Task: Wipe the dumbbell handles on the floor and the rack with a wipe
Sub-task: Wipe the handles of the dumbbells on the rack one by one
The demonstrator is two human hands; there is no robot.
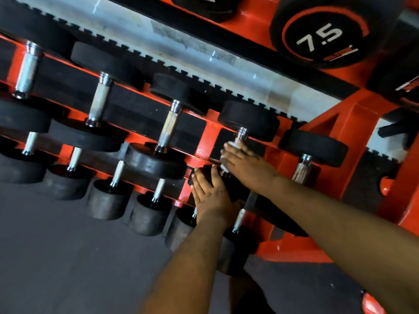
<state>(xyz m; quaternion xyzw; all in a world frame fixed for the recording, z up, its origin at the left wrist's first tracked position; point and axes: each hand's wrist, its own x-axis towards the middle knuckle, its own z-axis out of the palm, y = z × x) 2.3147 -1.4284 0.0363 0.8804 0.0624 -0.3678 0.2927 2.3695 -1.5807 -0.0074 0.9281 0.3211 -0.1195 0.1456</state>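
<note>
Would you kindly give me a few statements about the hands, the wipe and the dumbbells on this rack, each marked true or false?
1. The right hand holds a white wipe around a dumbbell handle on the rack. True.
2. The left hand hangs free, touching nothing. False: it rests on the black dumbbell head nearest the person.
3. A large dumbbell on the upper tier is marked 7.5. True.
4. The rack is painted blue. False: it is orange-red.
5. The chrome handle left of the hands is bare. True.
</note>
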